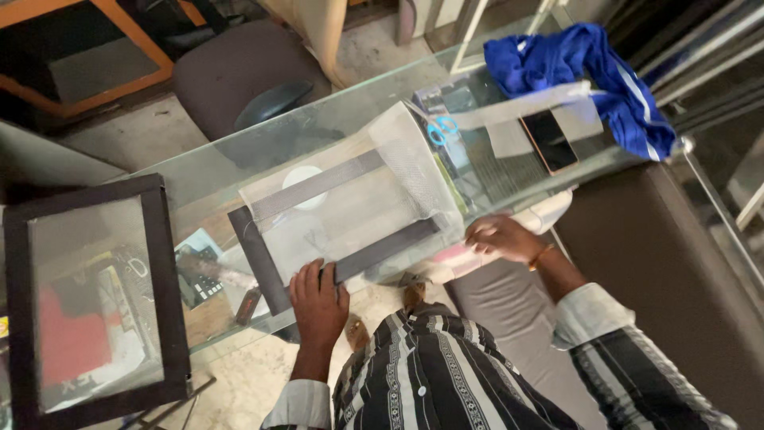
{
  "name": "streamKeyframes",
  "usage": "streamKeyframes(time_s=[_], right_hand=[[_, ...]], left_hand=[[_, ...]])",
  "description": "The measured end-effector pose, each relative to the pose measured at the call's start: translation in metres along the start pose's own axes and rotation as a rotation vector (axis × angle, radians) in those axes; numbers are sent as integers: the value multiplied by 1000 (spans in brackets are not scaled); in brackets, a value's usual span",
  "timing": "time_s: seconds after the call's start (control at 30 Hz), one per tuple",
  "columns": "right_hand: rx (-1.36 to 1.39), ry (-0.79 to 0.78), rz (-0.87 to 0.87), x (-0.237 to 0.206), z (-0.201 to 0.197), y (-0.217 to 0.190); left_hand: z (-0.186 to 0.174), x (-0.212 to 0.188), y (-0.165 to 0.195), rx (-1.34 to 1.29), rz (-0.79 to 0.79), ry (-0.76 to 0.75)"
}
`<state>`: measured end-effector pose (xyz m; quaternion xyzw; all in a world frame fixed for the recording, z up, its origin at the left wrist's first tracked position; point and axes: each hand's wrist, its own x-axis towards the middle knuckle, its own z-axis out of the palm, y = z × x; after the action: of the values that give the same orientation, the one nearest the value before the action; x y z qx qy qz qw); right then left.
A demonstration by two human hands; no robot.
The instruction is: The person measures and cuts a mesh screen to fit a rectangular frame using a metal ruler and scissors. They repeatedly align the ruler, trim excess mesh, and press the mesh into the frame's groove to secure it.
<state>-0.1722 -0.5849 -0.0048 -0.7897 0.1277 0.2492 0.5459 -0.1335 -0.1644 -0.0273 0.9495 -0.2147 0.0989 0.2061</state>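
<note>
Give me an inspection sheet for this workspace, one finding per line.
Surface: glass table, transparent, items visible beneath.
Job's things: white mesh sheet lying over a dark frame.
Clutter: finished black-framed screen at one end; blue cloth, phone, blue-handled scissors at the other.
Hands: left hand presses the frame's near bar; right hand at the mesh's edge.
Cables: nothing seen.
Surroundings: chair, orange-framed furniture.

I see soft, even daylight, moderately bright, with no hard shadows. The glass bench [239, 171] carries pale reflections that wash out what lies beneath it. The lower left of the frame is dimmer. Focus is fair; straight lines lean toward the edges.
</note>
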Motion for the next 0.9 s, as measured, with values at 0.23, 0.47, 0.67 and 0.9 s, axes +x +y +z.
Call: streamKeyframes(time_s=[0.23,0.47,0.67,0.9], right_hand=[[-557,566,-450,104,-91,-57],[-1033,515,-298,179,-85,-100],[-856,446,-257,195,-107,-90],[695,-38,-27,154,-156,-45]], left_hand=[[4,34,18,-40,24,76],[6,43,35,91,-162,68],[20,47,70,113,-200,-90],[69,95,133,-267,31,-68]])
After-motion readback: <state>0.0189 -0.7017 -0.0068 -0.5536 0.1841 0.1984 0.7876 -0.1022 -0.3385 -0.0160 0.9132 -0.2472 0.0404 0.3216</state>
